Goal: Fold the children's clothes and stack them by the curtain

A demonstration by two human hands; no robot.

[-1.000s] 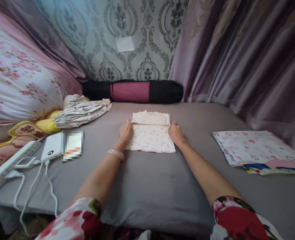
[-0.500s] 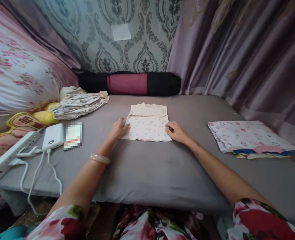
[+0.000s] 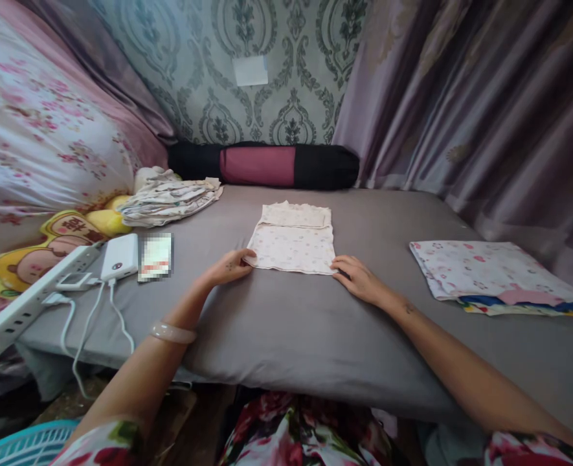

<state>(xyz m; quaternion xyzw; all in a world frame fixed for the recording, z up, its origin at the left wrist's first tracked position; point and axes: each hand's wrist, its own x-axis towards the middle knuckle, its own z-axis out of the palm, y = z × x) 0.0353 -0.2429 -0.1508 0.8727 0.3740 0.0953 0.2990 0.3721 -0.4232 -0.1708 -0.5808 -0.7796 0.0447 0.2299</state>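
Note:
A small cream cloth with a fine pink print lies folded flat on the grey bed sheet, its far end doubled over. My left hand pinches the cloth's near left corner between thumb and fingers. My right hand rests at the near right corner, its fingertips closed on the edge. A pale bangle sits on my left wrist.
A pile of folded printed cloths lies at the back left. A folded stack of patterned fabrics lies at the right. A black and maroon bolster lines the wall. A white power bank, cables and a power strip sit at the left edge.
Both hands have slid back along the cloth's sides from its middle fold to its near corners. The camera has pulled back and down.

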